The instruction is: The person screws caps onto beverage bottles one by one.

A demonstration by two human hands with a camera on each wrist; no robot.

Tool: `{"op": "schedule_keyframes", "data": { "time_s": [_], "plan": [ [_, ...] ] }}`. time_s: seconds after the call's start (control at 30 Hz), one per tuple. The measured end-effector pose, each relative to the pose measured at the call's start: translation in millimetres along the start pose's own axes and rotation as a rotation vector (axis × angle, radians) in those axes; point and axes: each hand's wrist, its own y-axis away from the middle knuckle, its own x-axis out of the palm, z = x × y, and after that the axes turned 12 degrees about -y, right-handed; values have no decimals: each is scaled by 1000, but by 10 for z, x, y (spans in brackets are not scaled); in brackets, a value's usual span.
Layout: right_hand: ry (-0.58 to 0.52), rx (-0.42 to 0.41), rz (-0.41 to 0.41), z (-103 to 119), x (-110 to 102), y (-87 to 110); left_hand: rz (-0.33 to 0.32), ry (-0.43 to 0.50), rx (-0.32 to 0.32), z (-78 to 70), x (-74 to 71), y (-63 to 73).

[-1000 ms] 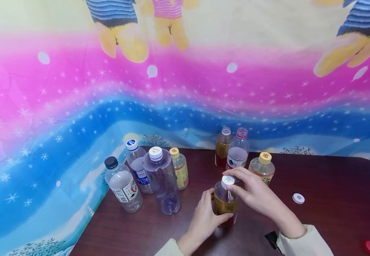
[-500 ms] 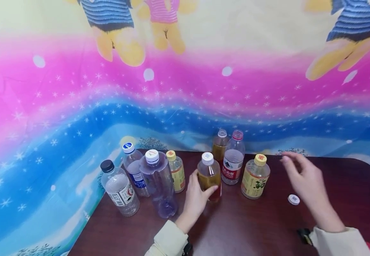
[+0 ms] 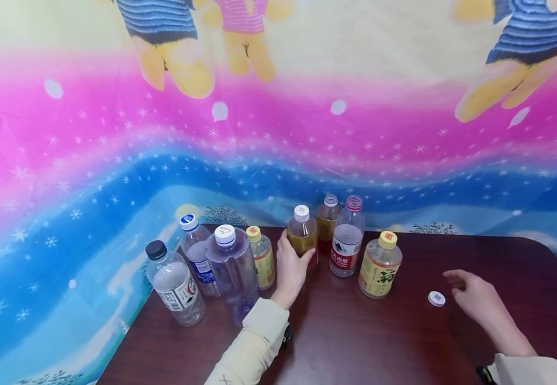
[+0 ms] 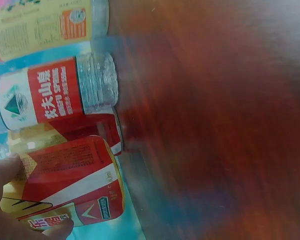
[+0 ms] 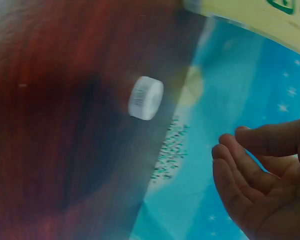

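Note:
My left hand [image 3: 292,267] grips a bottle of amber drink [image 3: 302,238] with a white cap at the back of the table. In the left wrist view, thumb and fingertips wrap the red-and-yellow label of this bottle [image 4: 72,180]. Just right of it stands an uncapped amber bottle [image 3: 327,220], partly hidden by an uncapped water bottle [image 3: 346,248] with a red label. My right hand [image 3: 476,297] holds nothing, its fingers loosely bent, to the right of a loose white cap [image 3: 436,298]. The right wrist view shows that cap [image 5: 146,98] on the table beyond the bent fingers [image 5: 240,175].
On the left stand a black-capped bottle [image 3: 177,289], a blue-and-white-capped bottle [image 3: 200,256], a tall purplish bottle [image 3: 234,272] and a yellow-capped bottle [image 3: 263,256]. Another yellow-capped bottle [image 3: 379,270] stands right of centre. A printed cloth [image 3: 278,133] hangs behind the table [image 3: 379,342].
My left hand has carried the white-capped amber bottle back and left, beside the uncapped ones. My right hand has let go of its cap and moved right, then lower near the loose cap.

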Motion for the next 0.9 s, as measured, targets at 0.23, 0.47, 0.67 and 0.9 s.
{"op": "schedule_keyframes", "data": {
  "time_s": [0.23, 0.47, 0.67, 0.9],
  "plan": [
    [-3, 59, 160, -111, 152, -34, -36, -46, -30, 31, 75, -128],
    [-7, 60, 167, -158, 219, -46, -94, -45, -63, 122, 132, -194],
    [-30, 128, 211, -176, 270, -66, -107, -24, -79, 148, 165, -245],
    [-40, 165, 242, -213, 279, -67, -103, -44, -88, 147, 187, -286]
  ]
}}
